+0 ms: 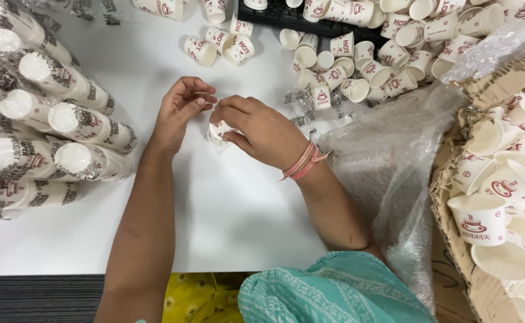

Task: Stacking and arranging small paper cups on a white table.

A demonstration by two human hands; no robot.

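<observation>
Far to the left of the grip, sleeves of stacked paper cups (65, 119) wrapped in clear film lie on their sides at the edge of the white counter (232, 221), their white bases turned toward the middle. Nearer in, the left hand (179, 110) hovers just left of the grip with its fingers loosely curled and parted; it holds nothing, and its fingertips come close to the right hand. The right hand (259, 128) makes the grip itself: thumb and fingers are closed narrowly around a small white paper cup (219, 133) with red print, held low over the counter, and whether it touches the surface cannot be told. Pink thread bands (303, 162) circle the right wrist. Above the grip and to its right, loose cups (358, 60) of the same kind lie scattered on the counter, many tipped over. Right of the grip, a crumpled clear plastic bag (388, 167) spreads across the counter's edge. Farthest right, a cardboard box (484, 293) with a torn rim holds a heap of the same cups (495, 191).
</observation>
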